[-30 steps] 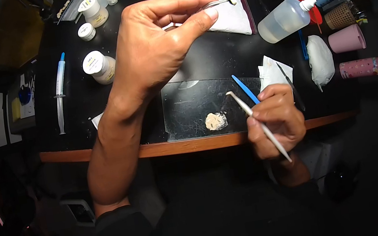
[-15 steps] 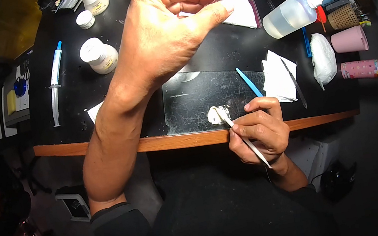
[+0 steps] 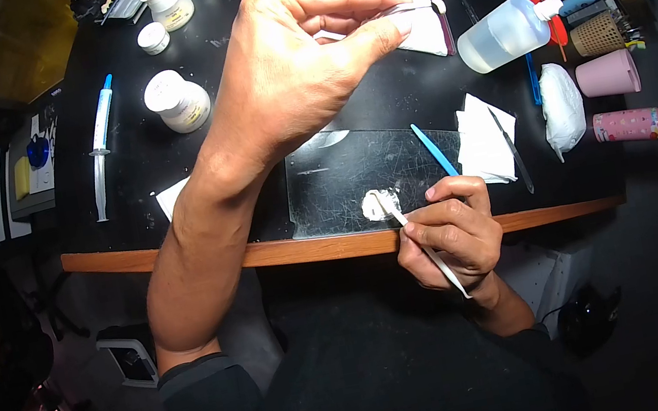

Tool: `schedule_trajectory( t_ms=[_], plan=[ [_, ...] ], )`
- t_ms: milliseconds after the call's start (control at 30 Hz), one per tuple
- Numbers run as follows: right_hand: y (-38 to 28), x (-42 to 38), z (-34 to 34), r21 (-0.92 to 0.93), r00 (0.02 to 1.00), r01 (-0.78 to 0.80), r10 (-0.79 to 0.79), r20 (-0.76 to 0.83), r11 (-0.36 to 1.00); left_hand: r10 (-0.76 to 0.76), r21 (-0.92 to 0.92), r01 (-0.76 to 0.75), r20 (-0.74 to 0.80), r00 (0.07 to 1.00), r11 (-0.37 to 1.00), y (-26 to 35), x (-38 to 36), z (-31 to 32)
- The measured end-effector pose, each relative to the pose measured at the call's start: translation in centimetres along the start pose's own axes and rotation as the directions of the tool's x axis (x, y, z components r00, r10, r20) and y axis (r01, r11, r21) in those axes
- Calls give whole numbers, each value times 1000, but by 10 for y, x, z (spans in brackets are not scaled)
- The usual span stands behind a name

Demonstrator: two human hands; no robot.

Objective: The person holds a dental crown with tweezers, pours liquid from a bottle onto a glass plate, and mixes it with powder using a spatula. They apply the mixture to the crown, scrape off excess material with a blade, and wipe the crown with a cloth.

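Raised over the middle of the table, my left hand (image 3: 298, 71) pinches a thin metal holder (image 3: 411, 7) between thumb and fingers. A small white piece (image 3: 439, 6) sits at the holder's tip; most of the holder is hidden by my hand. My right hand (image 3: 455, 232), at the table's front edge, grips a slim white spatula (image 3: 441, 263) like a pen. Its far tip rests in a dab of white paste (image 3: 376, 208) on a scratched glass slab (image 3: 325, 180). A blue stick (image 3: 434, 149) lies just beyond my right fingers.
White paper sheets (image 3: 483, 149) lie right of the slab, with a dark slim tool (image 3: 513, 153) on them. Farther right are a squeeze bottle (image 3: 505, 35), a white wad (image 3: 563, 110) and a pink cup (image 3: 607, 75). Left are a jar (image 3: 177, 102) and a syringe (image 3: 104, 143).
The view has shifted slightly, so the tabletop things appear a little lower. Both hands keep their grips and stay in nearly the same places, the spatula tip still in the paste.
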State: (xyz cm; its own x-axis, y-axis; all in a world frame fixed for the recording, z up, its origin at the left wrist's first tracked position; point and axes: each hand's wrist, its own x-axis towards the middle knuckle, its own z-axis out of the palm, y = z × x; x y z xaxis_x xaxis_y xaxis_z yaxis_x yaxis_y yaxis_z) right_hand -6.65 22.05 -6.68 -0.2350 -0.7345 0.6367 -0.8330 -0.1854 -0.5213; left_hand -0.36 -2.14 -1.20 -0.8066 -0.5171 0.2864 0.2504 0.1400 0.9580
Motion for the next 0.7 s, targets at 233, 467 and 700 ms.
schedule_trajectory(
  t_ms=[233,467,700],
  plan=[
    [0,-1,0,-9,1000,9,-9,13,1000,-9,11,9,12,1000,1000,3,-1,0],
    [0,-3,1,-9,1000,9,-9,14,1000,-9,11,8,17,1000,1000,3,-1,0],
    [0,-3,0,-4,999,22,-22,30,1000,-11,28,10,10,1000,1000,2,-1,1]
  ],
)
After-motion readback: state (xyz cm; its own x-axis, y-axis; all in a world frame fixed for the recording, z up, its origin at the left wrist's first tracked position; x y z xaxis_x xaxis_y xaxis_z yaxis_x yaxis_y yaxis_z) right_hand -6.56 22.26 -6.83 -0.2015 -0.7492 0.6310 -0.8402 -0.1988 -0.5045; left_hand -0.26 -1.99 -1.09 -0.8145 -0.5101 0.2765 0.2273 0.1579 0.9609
